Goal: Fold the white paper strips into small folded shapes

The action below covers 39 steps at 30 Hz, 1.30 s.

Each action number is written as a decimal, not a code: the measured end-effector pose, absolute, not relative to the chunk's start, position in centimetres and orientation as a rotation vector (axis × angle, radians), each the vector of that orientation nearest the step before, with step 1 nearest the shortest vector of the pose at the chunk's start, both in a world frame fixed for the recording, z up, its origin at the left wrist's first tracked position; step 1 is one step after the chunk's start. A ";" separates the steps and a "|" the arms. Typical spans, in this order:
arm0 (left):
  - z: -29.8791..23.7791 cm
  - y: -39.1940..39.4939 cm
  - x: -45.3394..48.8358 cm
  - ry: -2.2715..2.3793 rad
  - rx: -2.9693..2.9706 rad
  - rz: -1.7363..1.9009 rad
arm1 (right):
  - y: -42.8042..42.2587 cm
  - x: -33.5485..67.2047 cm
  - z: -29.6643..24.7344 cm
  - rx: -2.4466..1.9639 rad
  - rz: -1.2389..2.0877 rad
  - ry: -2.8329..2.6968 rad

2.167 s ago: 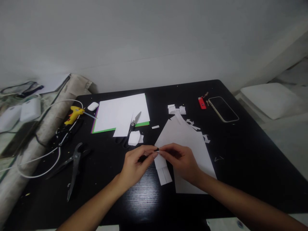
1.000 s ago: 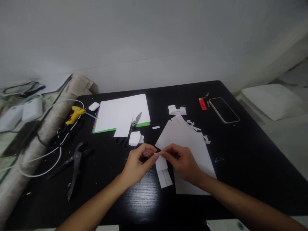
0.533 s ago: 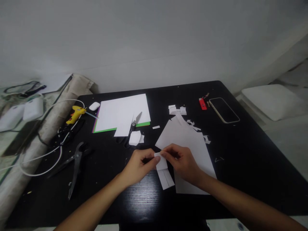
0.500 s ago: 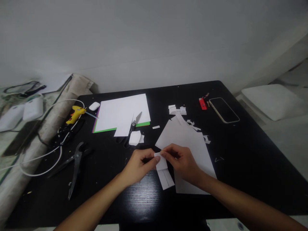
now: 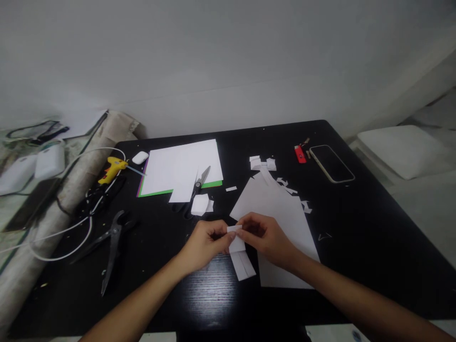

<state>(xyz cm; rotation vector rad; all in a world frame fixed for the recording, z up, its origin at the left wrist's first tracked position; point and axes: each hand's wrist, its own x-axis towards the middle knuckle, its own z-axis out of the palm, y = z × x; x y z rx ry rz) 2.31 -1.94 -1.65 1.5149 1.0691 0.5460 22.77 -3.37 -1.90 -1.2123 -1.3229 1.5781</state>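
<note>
Your left hand [image 5: 204,241] and right hand [image 5: 265,235] meet over the folded paper strip [image 5: 239,256] at the near middle of the black table [image 5: 374,228]. Bare tabletop lies open at your right, past the large white sheet [image 5: 281,223], up to the phone [image 5: 332,163]. Leftward, the pliers [image 5: 112,242] and white cable [image 5: 67,232] block the way. Ahead, the scissors [image 5: 195,190] and paper scraps [image 5: 285,183] crowd the path.

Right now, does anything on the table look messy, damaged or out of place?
Only small paper scraps strewn beyond the large sheet. Both hands, left and right, pinch a folded paper piece; nothing looks damaged.
</note>
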 end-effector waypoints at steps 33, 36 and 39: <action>-2.0 -1.1 1.9 1.079 1.580 0.569 | -2.4 22.8 -2.9 -1.187 1.774 -1.070; -2.1 -1.0 1.9 1.084 1.592 0.564 | -2.4 22.8 -3.1 -1.198 1.756 -1.075; -2.1 -1.0 1.8 1.071 1.606 0.560 | -2.4 22.7 -3.1 -1.206 1.750 -1.100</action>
